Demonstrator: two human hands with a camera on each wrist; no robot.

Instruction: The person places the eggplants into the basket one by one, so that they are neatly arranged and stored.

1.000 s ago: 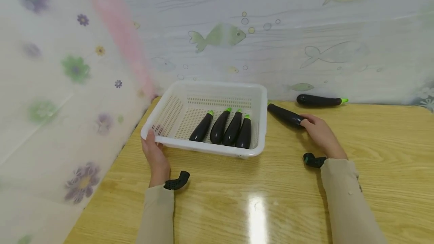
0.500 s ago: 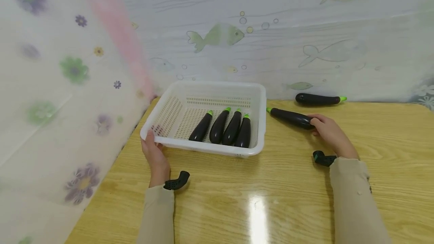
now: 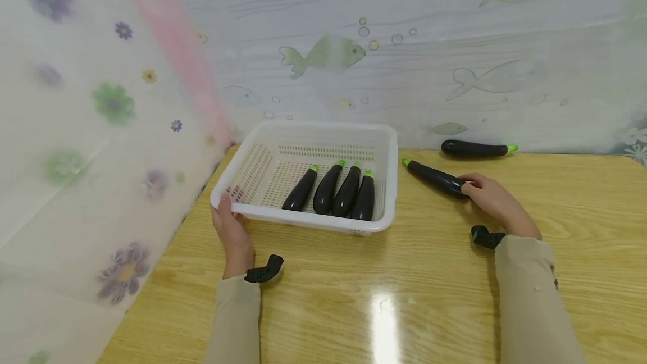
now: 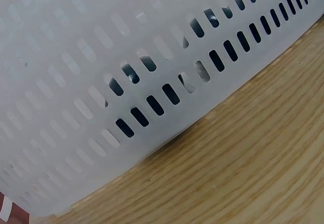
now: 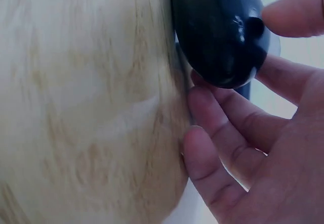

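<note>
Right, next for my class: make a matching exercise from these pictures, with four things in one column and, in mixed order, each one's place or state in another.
Things
1. White basket
2. Left hand
3. Right hand
4. Far eggplant, green tip pointing right

Places or states
A. Holds an eggplant by its thick end
B. Lies untouched on the table
C. Contains four eggplants
D. Thumb over a near basket corner

Pairs: 1-C, 2-D, 3-A, 4-B

Wood-grained table (image 3: 323, 285) beneath white basket (image 3: 303, 217) and rearmost black eggplant (image 3: 475, 149).
</note>
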